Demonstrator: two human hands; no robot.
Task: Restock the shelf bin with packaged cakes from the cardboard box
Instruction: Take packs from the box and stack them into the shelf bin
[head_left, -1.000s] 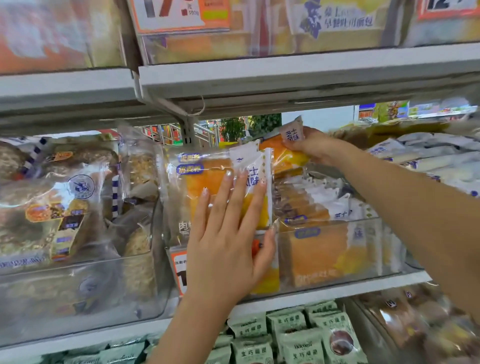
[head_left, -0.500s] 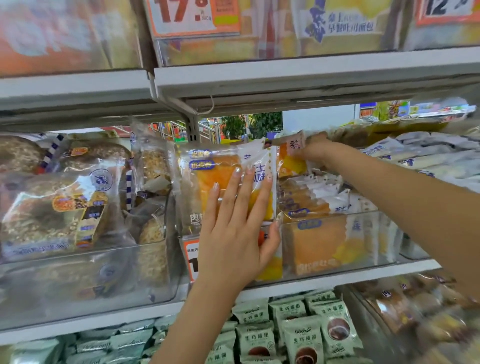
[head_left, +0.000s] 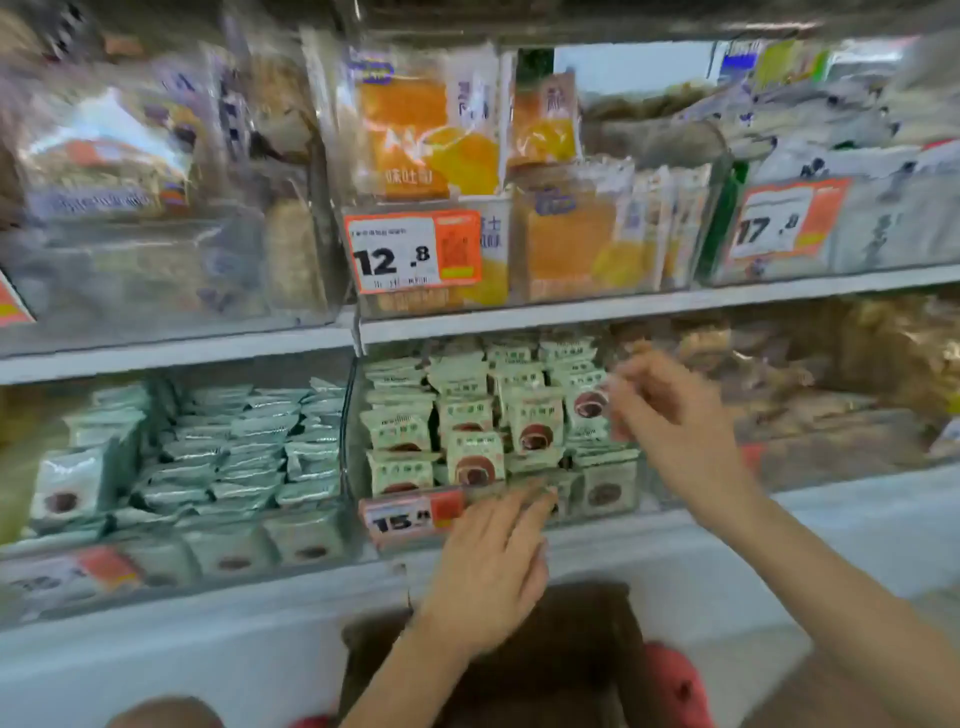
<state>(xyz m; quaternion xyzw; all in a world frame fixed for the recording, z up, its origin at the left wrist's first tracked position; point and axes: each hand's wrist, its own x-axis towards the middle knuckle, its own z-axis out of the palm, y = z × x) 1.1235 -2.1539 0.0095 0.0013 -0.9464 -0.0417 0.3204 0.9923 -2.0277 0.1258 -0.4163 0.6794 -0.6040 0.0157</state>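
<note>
Packaged cakes in pale green wrappers (head_left: 475, 457) fill the clear shelf bin (head_left: 613, 499); your left hand (head_left: 488, 561) is spread, right hand (head_left: 670, 421) blurred, grip unclear. Next, reach for the box.

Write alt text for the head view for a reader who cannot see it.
Two bare hands, the left hand and the right hand, reach with loose fingers toward a clear shelf bin of small green packaged cakes. Above it, orange cake packs stand behind a 12.8 price tag.
</note>
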